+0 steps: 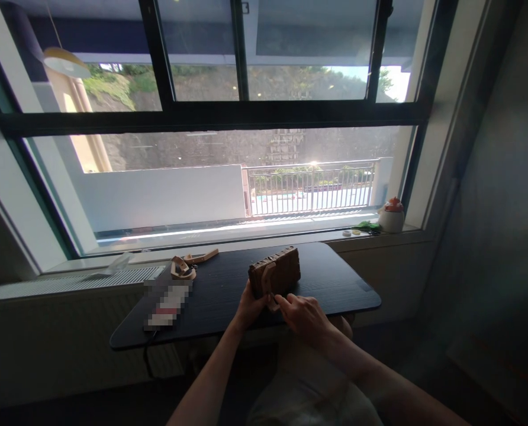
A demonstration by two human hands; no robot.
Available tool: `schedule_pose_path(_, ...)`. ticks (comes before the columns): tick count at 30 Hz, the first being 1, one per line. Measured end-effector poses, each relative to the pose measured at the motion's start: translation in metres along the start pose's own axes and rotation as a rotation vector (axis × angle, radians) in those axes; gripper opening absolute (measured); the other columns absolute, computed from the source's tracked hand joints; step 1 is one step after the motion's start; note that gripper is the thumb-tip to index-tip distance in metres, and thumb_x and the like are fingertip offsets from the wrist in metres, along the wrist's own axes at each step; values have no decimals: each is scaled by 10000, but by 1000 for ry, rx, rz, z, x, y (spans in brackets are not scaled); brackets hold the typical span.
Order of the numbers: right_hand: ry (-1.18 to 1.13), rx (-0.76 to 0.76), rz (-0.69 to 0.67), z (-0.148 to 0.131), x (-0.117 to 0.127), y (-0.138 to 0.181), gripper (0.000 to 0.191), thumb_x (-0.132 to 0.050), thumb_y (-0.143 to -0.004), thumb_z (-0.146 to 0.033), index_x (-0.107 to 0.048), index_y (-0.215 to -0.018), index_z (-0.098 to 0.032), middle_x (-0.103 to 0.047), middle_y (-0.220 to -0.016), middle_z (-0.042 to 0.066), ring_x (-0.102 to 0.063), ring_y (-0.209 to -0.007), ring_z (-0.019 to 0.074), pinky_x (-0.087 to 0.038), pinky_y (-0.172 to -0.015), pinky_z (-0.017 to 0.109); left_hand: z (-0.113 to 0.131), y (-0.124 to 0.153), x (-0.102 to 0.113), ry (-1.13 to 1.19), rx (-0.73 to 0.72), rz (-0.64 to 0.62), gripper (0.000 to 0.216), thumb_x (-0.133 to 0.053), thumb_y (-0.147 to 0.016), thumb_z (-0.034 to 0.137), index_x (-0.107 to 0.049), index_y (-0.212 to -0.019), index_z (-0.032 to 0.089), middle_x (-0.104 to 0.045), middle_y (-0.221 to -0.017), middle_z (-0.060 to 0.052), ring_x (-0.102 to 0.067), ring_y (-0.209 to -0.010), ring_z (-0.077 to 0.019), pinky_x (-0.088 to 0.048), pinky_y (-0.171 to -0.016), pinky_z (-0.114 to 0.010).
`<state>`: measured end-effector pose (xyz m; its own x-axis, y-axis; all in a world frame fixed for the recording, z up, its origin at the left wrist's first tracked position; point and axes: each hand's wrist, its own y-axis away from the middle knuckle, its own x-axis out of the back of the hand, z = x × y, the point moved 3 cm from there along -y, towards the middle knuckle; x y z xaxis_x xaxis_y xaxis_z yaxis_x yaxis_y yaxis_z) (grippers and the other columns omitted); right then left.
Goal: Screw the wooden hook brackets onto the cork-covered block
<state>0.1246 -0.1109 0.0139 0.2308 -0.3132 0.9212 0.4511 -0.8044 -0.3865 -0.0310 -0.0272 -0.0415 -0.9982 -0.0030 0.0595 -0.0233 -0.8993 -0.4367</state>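
Observation:
A small brown bag (286, 276), boxy with a ridged upper edge, is tilted above the near part of the dark table. My left hand (250, 307) is closed around its lower left corner. Down the bag's front runs a lighter brown strap (268, 277). At the strap's lower end my right hand (303, 312) has its thumb and finger pinched together; whatever small part lies between them is too dark to make out. Further left on the table, a tan strap (184, 269) lies loosely coiled, with some metal showing on it.
The dark table (335, 284) has rounded corners and stands against the window sill. A blurred-out pale object (168, 305) lies at its left, with a cable (147, 358) hanging below. On the sill stand a white pot with an orange top (392, 216) and a green item (367, 226).

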Motion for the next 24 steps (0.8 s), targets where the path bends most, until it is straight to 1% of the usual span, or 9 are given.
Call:
schedule_pose_path(3,-167,-87,60,2,-12,0,333,-382,-858,-240,-543,-1149,-227,-657,-853,68,-607,-764,173,-392,-673,253,-4,-2,1,-6,5,10,491,-691,-594,219,-489,-1037,156,-614,-906,-22,-576,-819,-183,-471,-728,-300)
schedule_pose_path(5,-388,-226,161,8,-22,1,331,-387,-853,-288,-567,-1119,-210,-670,-902,65,-608,-815,183,-408,-715,268,-6,-3,1,-11,-8,10,500,-686,-599,207,-484,-1054,158,-612,-930,-28,-574,-840,-185,-470,-747,-306)
schedule_pose_path(7,-616,-362,237,14,-33,1,339,-384,-844,-329,-617,-1034,-174,-675,-911,71,-609,-809,188,-427,-705,271,-8,-3,1,-20,-18,2,518,-685,-600,198,-475,-1072,162,-610,-954,-32,-571,-859,-187,-468,-764,-313)
schedule_pose_path(10,-760,-432,227,19,-40,0,371,-373,-833,-367,-649,-964,-157,-679,-869,70,-609,-773,193,-438,-666,276,-11,-4,2,-27,-28,-8,544,-687,-601,199,-462,-1095,169,-606,-972,-34,-570,-869,-188,-468,-770,-317)
schedule_pose_path(13,-642,-406,134,20,-32,0,354,-403,-817,-370,-629,-1012,-180,-674,-891,63,-609,-800,200,-427,-687,286,-13,-4,2,-6,-48,-23,539,-688,-604,206,-463,-1093,170,-603,-967,-32,-570,-861,-185,-472,-758,-310)
schedule_pose_path(16,-348,-317,49,16,-16,2,405,-471,-792,-328,-515,-1179,-219,-661,-941,60,-605,-850,206,-402,-716,287,-15,-4,1,21,-49,-33,529,-689,-608,220,-468,-1085,167,-605,-959,-31,-572,-851,-180,-475,-752,-304)
schedule_pose_path(18,-178,-217,19,10,-7,3,422,-463,-805,-272,-460,-1226,-245,-650,-943,57,-607,-831,194,-391,-691,271,-15,-3,1,17,-32,-28,523,-687,-614,232,-470,-1086,166,-608,-966,-33,-572,-854,-180,-474,-760,-308)
schedule_pose_path(21,-23,-90,1,1,-1,2,334,-391,-846,-206,-511,-1154,-255,-634,-869,52,-605,-741,171,-378,-624,249,-12,-2,2,-8,-20,-15,519,-683,-621,246,-472,-1089,168,-610,-964,-32,-572,-850,-183,-473,-761,-321)
schedule_pose_path(24,-19,-50,10,-2,-7,1,312,-375,-857,-200,-539,-1118,-245,-632,-831,56,-602,-718,165,-382,-625,245,-7,-1,2,-21,-17,-10,519,-691,-613,248,-481,-1080,166,-609,-958,-32,-573,-847,-189,-472,-758,-324)
